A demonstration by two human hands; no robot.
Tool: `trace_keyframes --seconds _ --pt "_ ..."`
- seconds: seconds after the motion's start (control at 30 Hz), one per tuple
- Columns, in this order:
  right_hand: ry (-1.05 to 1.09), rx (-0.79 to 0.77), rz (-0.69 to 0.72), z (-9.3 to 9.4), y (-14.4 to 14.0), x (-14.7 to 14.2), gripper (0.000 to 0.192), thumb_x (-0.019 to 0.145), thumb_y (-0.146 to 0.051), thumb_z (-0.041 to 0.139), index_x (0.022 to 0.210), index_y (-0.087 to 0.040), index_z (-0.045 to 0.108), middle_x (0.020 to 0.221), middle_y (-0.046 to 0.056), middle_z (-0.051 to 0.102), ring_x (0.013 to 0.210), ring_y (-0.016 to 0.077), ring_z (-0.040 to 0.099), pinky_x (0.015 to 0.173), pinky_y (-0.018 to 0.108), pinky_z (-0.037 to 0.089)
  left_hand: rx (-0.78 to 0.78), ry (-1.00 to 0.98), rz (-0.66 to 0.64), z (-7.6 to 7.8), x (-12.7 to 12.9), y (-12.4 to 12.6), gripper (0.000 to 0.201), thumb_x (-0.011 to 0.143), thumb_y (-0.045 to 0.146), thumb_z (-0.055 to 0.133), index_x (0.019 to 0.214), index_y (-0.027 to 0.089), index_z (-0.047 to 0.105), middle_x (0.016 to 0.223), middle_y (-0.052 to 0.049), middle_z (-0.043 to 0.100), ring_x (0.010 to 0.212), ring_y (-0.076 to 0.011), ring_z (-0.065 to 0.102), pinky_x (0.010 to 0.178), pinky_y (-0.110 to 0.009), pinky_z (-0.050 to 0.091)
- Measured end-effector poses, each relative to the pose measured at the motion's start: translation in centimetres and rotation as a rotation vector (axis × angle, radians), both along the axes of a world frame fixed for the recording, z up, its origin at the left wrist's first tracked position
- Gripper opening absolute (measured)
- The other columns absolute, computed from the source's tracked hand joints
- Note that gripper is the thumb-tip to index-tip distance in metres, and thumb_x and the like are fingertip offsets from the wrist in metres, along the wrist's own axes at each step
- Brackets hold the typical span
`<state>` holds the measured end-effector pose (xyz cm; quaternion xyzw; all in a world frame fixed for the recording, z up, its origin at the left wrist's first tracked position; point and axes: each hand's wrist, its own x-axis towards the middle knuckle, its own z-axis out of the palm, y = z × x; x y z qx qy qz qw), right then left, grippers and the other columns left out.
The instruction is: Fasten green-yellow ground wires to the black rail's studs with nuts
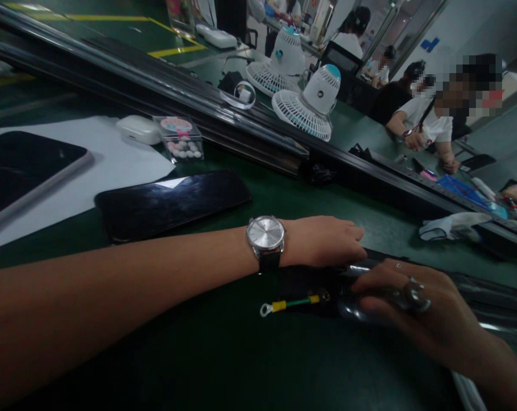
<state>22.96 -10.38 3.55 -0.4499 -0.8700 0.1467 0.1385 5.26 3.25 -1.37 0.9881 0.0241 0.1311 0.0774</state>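
Observation:
My left hand, a silver watch on its wrist, lies palm down with curled fingers against a long black piece; its fingertips are hidden. My right hand, wearing a ring, has thumb and fingers closed at the glossy, film-like surface on that piece. What is between those fingers is blurred. From the black piece a short green-yellow wire with yellow sleeves sticks out to the left, ending in a ring terminal.
Behind my left arm lie a dark phone, a larger dark device, white paper, a white case and a candy box. Long dark rails cross the bench. Beyond stand two fans; a person sits far right.

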Motion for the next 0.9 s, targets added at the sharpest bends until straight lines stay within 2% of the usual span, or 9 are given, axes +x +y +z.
trace_keyframes --seconds 0.17,0.27,0.43,0.67,0.73,0.8,0.9 --pt "0.032 0.143 -0.119 0.2 -0.8 -0.5 0.009 0.1 -0.032 0.06 0.101 -0.025 0.066 0.083 -0.002 0.077 0.067 0.014 0.073 0.057 0.024 0.054 0.005 -0.001 -0.011 0.0 -0.1 0.0 0.011 0.097 0.018 0.062 0.101 0.02 0.071 0.106 -0.008 0.065 0.094 -0.019 0.061 0.065 -0.03 0.041" --pt "0.026 0.197 -0.132 0.3 -1.1 -1.2 0.012 0.1 -0.035 0.06 0.1 -0.025 0.067 0.082 -0.001 0.078 0.065 0.0159 0.075 0.054 0.025 0.055 0.016 -0.018 -0.004 -0.1 0.0 0.0 0.01 0.096 0.019 0.063 0.101 0.021 0.071 0.106 -0.008 0.066 0.095 -0.0197 0.061 0.064 -0.03 0.04" --pt "0.066 0.195 -0.118 -0.2 -1.1 -1.8 0.011 0.099 -0.035 0.062 0.1 -0.025 0.067 0.081 -0.001 0.078 0.063 0.0154 0.074 0.055 0.024 0.057 0.02 -0.029 -0.003 -0.1 0.0 -0.1 0.007 0.095 0.021 0.066 0.099 0.021 0.071 0.105 -0.008 0.066 0.094 -0.0198 0.062 0.065 -0.03 0.041" --pt "0.091 0.148 -0.018 -0.6 -1.1 -1.8 0.007 0.101 -0.027 0.061 0.104 -0.022 0.065 0.085 0.001 0.076 0.071 0.0143 0.072 0.061 0.025 0.055 0.022 0.014 0.007 0.1 0.0 -0.2 0.007 0.095 0.021 0.066 0.1 0.021 0.07 0.11 -0.008 0.065 0.1 -0.0208 0.062 0.067 -0.03 0.042" --pt "0.033 0.078 0.091 0.2 -1.0 -1.5 0.01 0.102 -0.022 0.057 0.108 -0.022 0.065 0.089 0.002 0.074 0.078 0.0147 0.071 0.069 0.027 0.056 0.02 0.02 0.006 0.2 0.0 -0.2 0.007 0.096 0.021 0.065 0.101 0.021 0.07 0.11 -0.009 0.065 0.102 -0.0211 0.062 0.067 -0.031 0.042" --pt "-0.112 -0.046 0.228 1.4 -0.8 -0.9 0.025 0.104 -0.016 0.047 0.119 -0.025 0.065 0.101 0.003 0.074 0.089 0.0175 0.071 0.08 0.034 0.056 0.018 0.035 0.003 0.3 0.0 -0.2 0.008 0.096 0.021 0.065 0.102 0.021 0.07 0.111 -0.009 0.065 0.103 -0.0213 0.061 0.067 -0.031 0.042" --pt "-0.162 -0.038 0.291 2.8 -0.6 0.0 0.03 0.107 -0.022 0.042 0.129 -0.027 0.062 0.113 0.006 0.073 0.097 0.0197 0.07 0.081 0.035 0.056 0.021 0.07 0.004 0.6 -0.1 -0.3 0.011 0.098 0.021 0.062 0.105 0.021 0.07 0.112 -0.009 0.065 0.102 -0.0211 0.061 0.067 -0.031 0.041"
